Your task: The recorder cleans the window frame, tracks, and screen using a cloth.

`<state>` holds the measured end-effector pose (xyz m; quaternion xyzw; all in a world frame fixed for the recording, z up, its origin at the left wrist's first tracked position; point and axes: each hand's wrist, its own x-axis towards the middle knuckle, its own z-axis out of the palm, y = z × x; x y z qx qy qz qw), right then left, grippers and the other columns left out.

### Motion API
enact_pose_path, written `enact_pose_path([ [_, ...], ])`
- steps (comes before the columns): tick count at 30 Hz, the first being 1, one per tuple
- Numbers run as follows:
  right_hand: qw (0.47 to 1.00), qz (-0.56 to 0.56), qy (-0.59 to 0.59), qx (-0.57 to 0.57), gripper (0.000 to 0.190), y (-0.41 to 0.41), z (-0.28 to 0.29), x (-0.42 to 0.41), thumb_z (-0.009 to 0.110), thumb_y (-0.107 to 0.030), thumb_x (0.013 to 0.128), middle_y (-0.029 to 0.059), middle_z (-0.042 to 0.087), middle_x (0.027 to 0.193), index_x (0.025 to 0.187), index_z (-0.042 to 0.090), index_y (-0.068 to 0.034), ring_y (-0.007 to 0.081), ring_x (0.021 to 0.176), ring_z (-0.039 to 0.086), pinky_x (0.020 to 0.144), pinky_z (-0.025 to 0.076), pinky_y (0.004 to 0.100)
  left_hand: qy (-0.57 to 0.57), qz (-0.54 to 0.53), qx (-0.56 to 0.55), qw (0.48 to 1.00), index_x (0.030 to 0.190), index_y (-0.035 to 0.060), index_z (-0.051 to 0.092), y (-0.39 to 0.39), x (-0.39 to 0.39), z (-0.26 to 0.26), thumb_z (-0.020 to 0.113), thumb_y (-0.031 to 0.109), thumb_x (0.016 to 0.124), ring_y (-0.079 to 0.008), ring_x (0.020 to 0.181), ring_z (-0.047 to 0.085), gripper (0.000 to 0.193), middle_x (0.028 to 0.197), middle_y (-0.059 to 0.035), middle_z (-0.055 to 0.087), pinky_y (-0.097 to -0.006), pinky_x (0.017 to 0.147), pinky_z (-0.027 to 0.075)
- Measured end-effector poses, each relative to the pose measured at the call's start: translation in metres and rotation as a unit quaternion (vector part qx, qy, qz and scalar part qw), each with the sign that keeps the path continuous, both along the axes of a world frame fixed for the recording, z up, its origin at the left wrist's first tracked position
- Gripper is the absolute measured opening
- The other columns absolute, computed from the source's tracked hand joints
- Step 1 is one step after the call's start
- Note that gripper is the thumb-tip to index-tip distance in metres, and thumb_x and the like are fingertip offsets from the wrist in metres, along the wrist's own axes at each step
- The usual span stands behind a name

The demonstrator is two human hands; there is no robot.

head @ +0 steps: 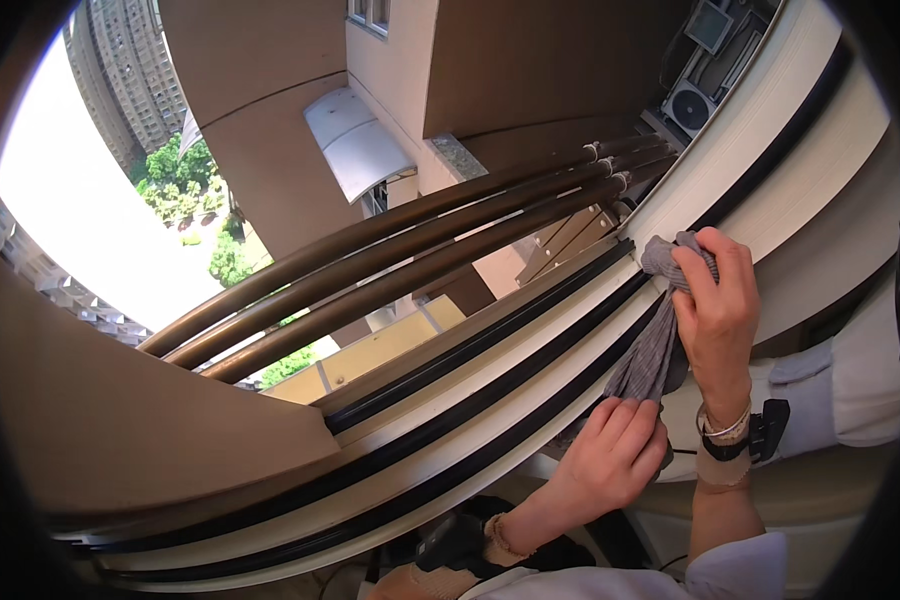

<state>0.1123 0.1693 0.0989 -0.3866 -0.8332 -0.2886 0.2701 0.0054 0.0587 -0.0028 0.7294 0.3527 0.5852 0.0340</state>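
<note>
A grey ribbed cloth (649, 352) stretches between my two hands at the corner of a white window frame (450, 397). My right hand (720, 300) pinches a bunched end of it against the frame where the sill meets the upright side. Lower down, my left hand (619, 450) grips the hanging part of the cloth, just inside the sill. Black strips (487, 330) run along the sill's grooves and continue up the side of the frame. The cloth covers part of the corner.
Outside the opening, brown metal bars (390, 262) cross from side to side. Beyond them are a building wall, a translucent awning (360, 146) and an air-conditioner unit (690, 105). Trees (176, 172) stand far below. A brown panel (157, 420) borders the sill at left.
</note>
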Motion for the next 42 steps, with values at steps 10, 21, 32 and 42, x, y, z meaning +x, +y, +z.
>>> enact_pose_path([
  [10,0.980,-0.071,0.131,0.132,0.028,-0.038,-0.040,0.049,0.061,0.006,0.076,0.0187,0.051,0.107,0.103,0.061,-0.001,0.0312,0.091,0.054,0.073,0.048,0.0411,0.047,-0.047,0.005,0.998,0.095,-0.0043,0.066,-0.013,-0.005,-0.020,0.062,0.008,0.073,-0.0255,0.098,0.062,0.025,0.105,-0.0185,0.061,-0.0368,0.087,0.053],
  [21,0.970,-0.067,0.076,0.219,0.036,-0.024,-0.086,0.100,0.055,-0.031,0.090,0.0285,0.050,0.121,0.110,0.054,0.000,0.0402,0.107,0.053,0.088,0.048,0.0523,0.143,-0.008,0.074,0.987,0.089,-0.0011,0.071,0.011,-0.010,-0.034,0.063,0.004,0.073,-0.0273,0.082,0.064,0.019,0.095,-0.0168,0.065,-0.0341,0.073,0.054],
  [32,0.972,-0.051,0.098,0.206,0.028,-0.028,-0.069,0.084,0.057,-0.022,0.087,0.0259,0.050,0.118,0.106,0.055,-0.001,0.0372,0.102,0.053,0.082,0.047,0.0493,0.119,-0.029,-0.009,0.992,0.092,-0.0019,0.071,0.007,-0.012,-0.015,0.061,0.007,0.076,-0.0274,0.085,0.064,0.021,0.098,-0.0193,0.065,-0.0332,0.078,0.054],
  [42,0.973,-0.065,0.222,0.013,0.024,-0.013,-0.109,0.061,0.068,-0.013,0.077,0.0143,0.045,0.103,0.100,0.059,-0.012,0.0303,0.089,0.049,0.072,0.040,0.0420,0.203,-0.008,-0.028,0.979,0.097,0.0006,0.072,-0.013,-0.016,-0.037,0.069,0.009,0.074,-0.0335,0.096,0.066,0.026,0.110,-0.0197,0.063,-0.0474,0.085,0.054],
])
